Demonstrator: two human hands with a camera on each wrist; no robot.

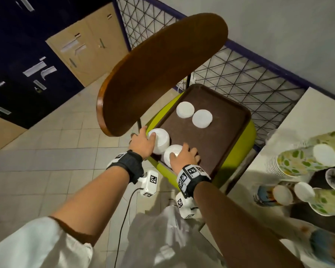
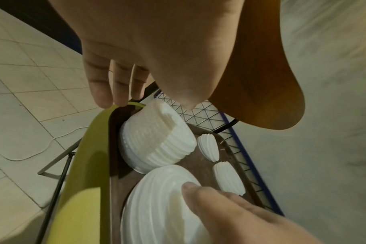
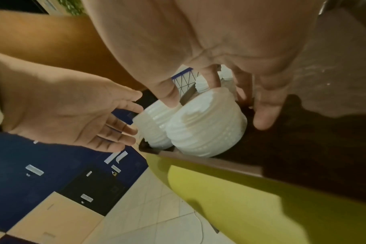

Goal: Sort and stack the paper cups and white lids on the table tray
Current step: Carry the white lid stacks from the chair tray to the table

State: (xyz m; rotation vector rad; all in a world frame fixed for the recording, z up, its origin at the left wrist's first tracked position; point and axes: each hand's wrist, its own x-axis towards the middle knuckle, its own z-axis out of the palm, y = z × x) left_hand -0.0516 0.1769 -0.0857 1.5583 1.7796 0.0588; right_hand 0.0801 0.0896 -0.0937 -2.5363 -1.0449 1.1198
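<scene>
A brown tray (image 1: 220, 136) lies on a green chair seat (image 1: 238, 151). Two tall stacks of white lids stand side by side at its near left corner. My left hand (image 1: 144, 140) is at the left stack (image 1: 161, 142), thumb on its top, straight fingers (image 2: 102, 92) hanging by the tray's edge. My right hand (image 1: 184, 153) covers the nearer stack (image 1: 171, 153), thumb on top of it (image 2: 190, 188) and fingers (image 3: 263, 115) spread down onto the tray on its far side. Two low lid stacks (image 1: 185, 109) (image 1: 202, 118) sit at the far end. Patterned paper cups (image 1: 306, 161) lie on a table at right.
The chair's brown wooden back (image 1: 159, 70) rises over the tray's left side, close above my left hand. A wire mesh fence (image 1: 240, 78) runs behind the chair. The white table (image 1: 307, 113) stands right of the chair. A cable (image 1: 124, 219) trails on the tiled floor.
</scene>
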